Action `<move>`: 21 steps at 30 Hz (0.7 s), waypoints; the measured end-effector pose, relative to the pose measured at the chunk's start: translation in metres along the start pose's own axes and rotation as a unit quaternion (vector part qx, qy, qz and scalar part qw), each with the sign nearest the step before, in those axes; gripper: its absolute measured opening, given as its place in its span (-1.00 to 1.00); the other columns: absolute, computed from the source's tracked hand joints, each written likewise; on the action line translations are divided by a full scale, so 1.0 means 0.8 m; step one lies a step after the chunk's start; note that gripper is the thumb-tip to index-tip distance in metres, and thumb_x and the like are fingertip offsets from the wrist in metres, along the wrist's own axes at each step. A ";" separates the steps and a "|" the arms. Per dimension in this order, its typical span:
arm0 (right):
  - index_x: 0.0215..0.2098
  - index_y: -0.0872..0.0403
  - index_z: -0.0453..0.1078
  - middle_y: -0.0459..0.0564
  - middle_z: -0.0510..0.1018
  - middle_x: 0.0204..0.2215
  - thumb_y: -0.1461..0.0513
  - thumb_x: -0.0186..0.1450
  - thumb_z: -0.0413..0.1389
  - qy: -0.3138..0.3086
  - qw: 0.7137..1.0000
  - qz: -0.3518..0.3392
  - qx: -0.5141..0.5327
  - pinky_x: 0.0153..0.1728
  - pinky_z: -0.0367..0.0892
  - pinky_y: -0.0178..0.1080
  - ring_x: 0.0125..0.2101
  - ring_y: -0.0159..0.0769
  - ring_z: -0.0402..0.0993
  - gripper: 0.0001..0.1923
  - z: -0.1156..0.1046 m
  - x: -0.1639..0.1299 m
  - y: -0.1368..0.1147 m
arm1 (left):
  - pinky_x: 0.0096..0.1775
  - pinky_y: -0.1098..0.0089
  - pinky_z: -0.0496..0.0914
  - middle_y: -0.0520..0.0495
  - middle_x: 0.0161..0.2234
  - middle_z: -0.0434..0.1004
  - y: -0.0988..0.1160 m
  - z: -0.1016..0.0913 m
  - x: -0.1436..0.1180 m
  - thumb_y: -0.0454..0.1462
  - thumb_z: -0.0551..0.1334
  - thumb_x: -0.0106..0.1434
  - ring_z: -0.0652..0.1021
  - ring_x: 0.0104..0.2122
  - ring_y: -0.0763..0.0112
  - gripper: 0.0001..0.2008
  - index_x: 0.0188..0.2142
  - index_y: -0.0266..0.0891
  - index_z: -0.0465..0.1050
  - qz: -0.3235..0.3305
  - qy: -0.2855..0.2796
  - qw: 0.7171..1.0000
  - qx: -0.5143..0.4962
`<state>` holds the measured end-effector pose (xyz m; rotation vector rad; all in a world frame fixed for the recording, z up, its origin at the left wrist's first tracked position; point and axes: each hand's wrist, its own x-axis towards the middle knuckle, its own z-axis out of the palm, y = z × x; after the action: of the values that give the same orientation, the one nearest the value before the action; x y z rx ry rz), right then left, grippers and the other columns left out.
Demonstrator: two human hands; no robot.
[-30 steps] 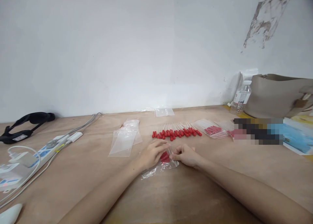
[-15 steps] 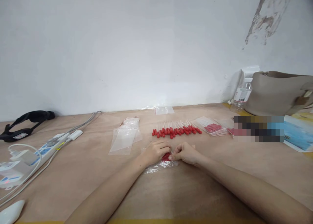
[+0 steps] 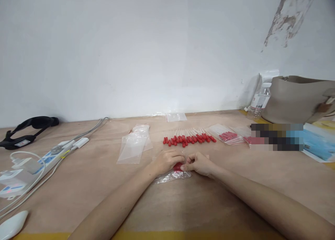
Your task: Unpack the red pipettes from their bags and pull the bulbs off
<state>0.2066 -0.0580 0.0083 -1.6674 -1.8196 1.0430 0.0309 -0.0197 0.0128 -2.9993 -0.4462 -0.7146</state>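
Note:
On the table in front of me lies a clear plastic bag with red-tipped sticks inside, partly covered by my fingers. My left hand rests over the bag's left side, fingers bent and closed on it. From the right, my right hand pinches the bag with thumb and forefinger beside the red tips. Just beyond both hands, a row of loose red-tipped white sticks lies with the red ends toward me. Flat clear bags are stacked left of the row.
Bags holding red-tipped sticks lie to the right. Farther right are a bottle, a grey-beige bag and a blue packet. A power strip with cables, a black strap-like object and a white mouse-like object are at left.
The view has tipped slightly downward. Both hands stay on the bag in nearly the same pose, and a little more of the red tips shows between them.

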 end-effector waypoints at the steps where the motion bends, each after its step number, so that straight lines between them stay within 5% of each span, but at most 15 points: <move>1: -0.61 0.09 0.37 -0.19 0.43 -0.62 -0.10 -0.12 0.18 -0.002 1.000 -0.001 -0.003 -0.12 -0.10 -0.13 -0.37 -0.29 0.31 -0.59 0.000 0.001 0.000 | -0.18 0.49 0.32 -0.04 -0.27 0.47 0.000 0.000 0.001 -0.31 -0.03 0.30 0.46 -0.24 0.48 -0.77 -0.31 -0.25 0.39 0.004 -0.009 1.000 0.002; 6: -0.62 0.11 0.37 -0.18 0.39 -0.65 -0.09 -0.09 0.16 -0.015 0.999 -0.032 -0.008 -0.24 0.03 -0.22 -0.42 -0.35 0.28 -0.59 -0.001 0.006 0.008 | -0.19 0.47 0.33 -0.06 -0.31 0.47 -0.001 0.005 0.000 -0.31 -0.03 0.30 0.47 -0.25 0.46 -0.76 -0.34 -0.27 0.39 0.005 -0.026 0.999 0.028; 10: -0.47 0.10 0.36 -0.13 0.41 -0.56 -0.02 0.13 0.02 0.017 0.984 -0.177 0.016 -0.38 0.10 -0.28 -0.48 -0.39 0.27 -0.65 -0.011 0.006 0.022 | -0.23 0.48 0.34 -0.06 -0.35 0.46 -0.004 0.008 -0.005 -0.34 -0.04 0.29 0.47 -0.31 0.48 -0.76 -0.36 -0.26 0.38 -0.026 -0.014 0.999 0.029; 15: -0.31 -0.02 0.38 -0.11 0.44 -0.43 0.21 0.18 0.04 0.135 0.892 -0.408 -0.139 -0.19 0.00 -0.17 -0.33 -0.35 0.28 -0.88 -0.015 0.000 0.030 | -0.21 0.48 0.33 -0.05 -0.32 0.47 -0.004 0.005 -0.008 -0.39 -0.04 0.27 0.47 -0.28 0.47 -0.80 -0.35 -0.28 0.34 -0.048 -0.009 0.999 0.004; 21: -0.52 0.04 0.35 -0.12 0.44 -0.50 0.28 0.20 0.00 0.206 0.829 -0.477 -0.205 -0.14 -0.05 -0.17 -0.34 -0.39 0.26 -0.83 0.000 0.007 0.027 | -0.19 0.47 0.33 -0.05 -0.30 0.48 -0.002 0.004 -0.008 -0.38 -0.02 0.26 0.47 -0.26 0.45 -0.82 -0.31 -0.27 0.33 -0.052 -0.025 0.998 0.004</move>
<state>0.2193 -0.0531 -0.0096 -0.7959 -2.2126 -0.1417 0.0266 -0.0192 0.0069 -3.0108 -0.6112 -0.6430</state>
